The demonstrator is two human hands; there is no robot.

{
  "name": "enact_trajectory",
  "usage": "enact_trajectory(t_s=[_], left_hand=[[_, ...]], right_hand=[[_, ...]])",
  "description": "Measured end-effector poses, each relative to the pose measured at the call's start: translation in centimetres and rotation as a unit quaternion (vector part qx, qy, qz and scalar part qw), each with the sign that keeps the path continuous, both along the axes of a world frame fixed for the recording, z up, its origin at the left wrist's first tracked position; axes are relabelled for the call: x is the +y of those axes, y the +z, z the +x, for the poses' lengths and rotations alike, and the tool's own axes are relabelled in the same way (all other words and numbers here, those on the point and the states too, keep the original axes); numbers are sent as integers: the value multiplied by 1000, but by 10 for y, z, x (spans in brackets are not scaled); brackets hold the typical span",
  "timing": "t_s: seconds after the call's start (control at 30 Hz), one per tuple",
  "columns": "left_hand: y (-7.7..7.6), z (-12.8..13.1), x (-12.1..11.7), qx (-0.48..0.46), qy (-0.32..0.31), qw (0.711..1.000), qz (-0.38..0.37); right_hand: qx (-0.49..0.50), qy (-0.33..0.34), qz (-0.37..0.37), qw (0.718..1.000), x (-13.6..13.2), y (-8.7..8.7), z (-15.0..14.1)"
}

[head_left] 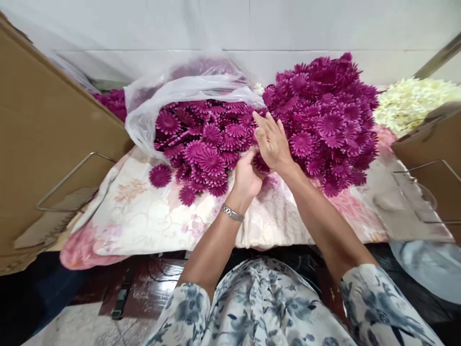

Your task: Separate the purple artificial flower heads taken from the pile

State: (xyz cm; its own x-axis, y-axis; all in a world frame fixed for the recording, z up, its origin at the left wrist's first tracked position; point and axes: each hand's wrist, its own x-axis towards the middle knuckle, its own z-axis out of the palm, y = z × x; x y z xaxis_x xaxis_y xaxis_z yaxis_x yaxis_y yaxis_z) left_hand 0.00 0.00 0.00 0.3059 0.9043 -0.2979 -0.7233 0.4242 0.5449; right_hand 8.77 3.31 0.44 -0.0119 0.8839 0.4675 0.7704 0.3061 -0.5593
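Occupying the near edge, a floral shirt (pixel 266 307) shows 2 sleeves, 1 per arm. A black buckle (pixel 120 300) lies to the near left, below the level of the cloth. The patterned cloth (pixel 144 211) spans the work area.

Left hand (pixel 248 175): positioned above the cloth, with a metal band (pixel 232 213) at the wrist. The thumb points far; the other fingers are mostly hidden, so their spacing and any held item cannot be told.

Right hand (pixel 272 144): positioned just beyond and to the right of the left hand. At least 3 fingers extend far and left, slightly parted. Whether an item sits beneath them cannot be told.

Purple flowers: the left heap (pixel 211 154) lies on the cloth, left of both hands, and extends into the mouth of a clear plastic bag (pixel 140 122). 1 single flower (pixel 160 176) lies at its left edge. The right heap (pixel 324 120) stands taller, right of the hands.

Sides: a cardboard box (pixel 54 129) at left and an open carton (pixel 432 149) at right flank the cloth. Pale yellow blossoms (pixel 414 103) lie at the far right. A white wall (pixel 194 24) closes the far side.
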Motion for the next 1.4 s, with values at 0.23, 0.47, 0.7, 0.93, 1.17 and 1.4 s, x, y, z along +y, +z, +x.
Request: enact_trajectory(t_s=[0.23, 0.47, 0.7, 0.93, 1.17, 1.4], left_hand=[[6, -15, -4, 19, 0, 1000, -19], [5, -30, -26, 43, -34, 998, -27], [-4, -34, -35, -7, -100, 995, -7], [-15, -37, -28, 64, -102, 993, 23], [-13, -33, -15, 16, -94, 995, -27], [-20, -30, -18, -12, -92, 994, -57]], right_hand=[[196, 31, -33, 980, -42, 0, 21], [145, 73, -39, 986, -68, -14, 30], [152, 103, -18, 983, -84, -12, 24], [19, 47, 94, 994, -86, -13, 23], [-177, 66, 193, 963, -81, -24, 17], [-184, 57, 255, 947, -73, -39, 15]])
